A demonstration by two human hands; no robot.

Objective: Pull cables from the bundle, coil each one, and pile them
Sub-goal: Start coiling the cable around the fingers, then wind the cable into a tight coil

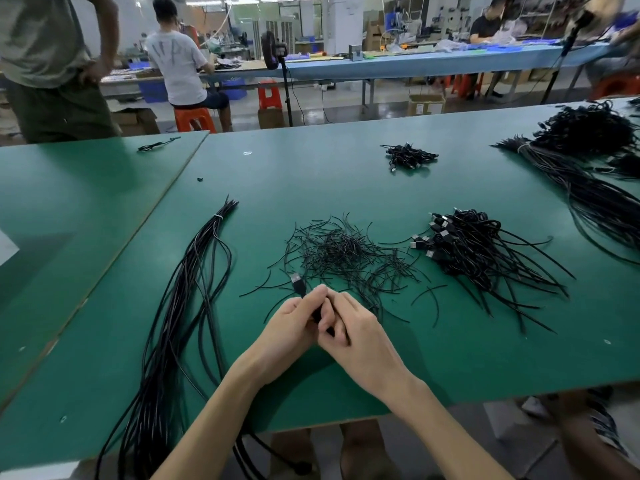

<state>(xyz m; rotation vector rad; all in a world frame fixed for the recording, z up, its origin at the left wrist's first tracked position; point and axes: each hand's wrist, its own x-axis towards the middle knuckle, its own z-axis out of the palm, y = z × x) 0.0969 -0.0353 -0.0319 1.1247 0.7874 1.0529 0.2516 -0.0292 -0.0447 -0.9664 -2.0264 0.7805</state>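
cable [300, 286] | thin, black, metal plug | left hand [294, 323], right hand [349, 323] grip

- Left: long cable bundle [194, 289] runs up-table from the near edge and blocks sideways reach.
- Centre: scatter of short wire pieces [346, 254] lies just beyond the left hand [294, 323] and right hand [360, 337], which both grip one cable [298, 284].
- Right: coiled pile [478, 251], tails fanning toward the near edge.
- Open lanes on the green table [450, 358]: right of the hands, and between bundle and scatter.
- Wide bare band beyond the scatter, up to the small far pile [410, 157].
- Far right: big bundle [588, 188].
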